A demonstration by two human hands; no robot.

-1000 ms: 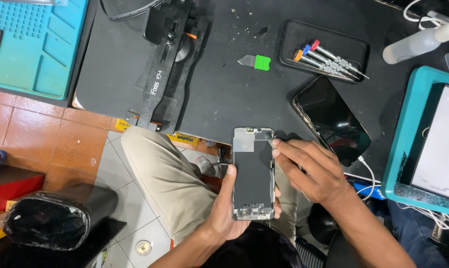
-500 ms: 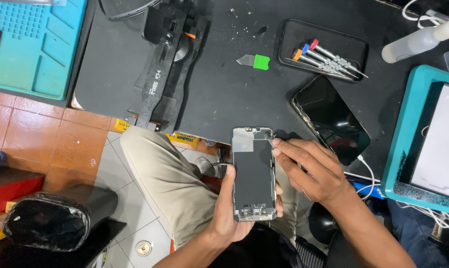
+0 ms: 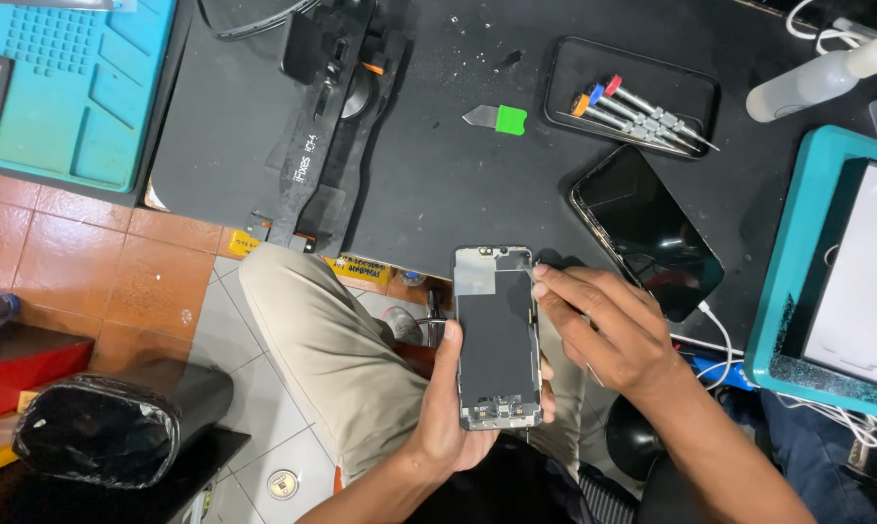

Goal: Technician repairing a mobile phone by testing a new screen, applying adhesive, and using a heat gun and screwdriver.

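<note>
We count two phones: one opened phone (image 3: 498, 337) at lower centre and one dark phone (image 3: 646, 230) right of centre. In the tray (image 3: 565, 73) at upper right lie three screwdrivers (image 3: 642, 114). We see one green scraper (image 3: 497, 118) and one spray bottle (image 3: 827, 73).

The opened phone (image 3: 498, 338) sits upright in the left hand (image 3: 458, 427), below the edge of the worktop (image 3: 438, 184) and above the knee; the right hand (image 3: 608, 325) touches its upper right edge. Behind, on the worktop, a second phone (image 3: 647, 231) lies to the right. Farther back is a tray (image 3: 565, 92) holding screwdrivers (image 3: 637, 112) — a pry tool (image 3: 497, 118) just left of it, a bottle (image 3: 822, 76) to the right.
</note>
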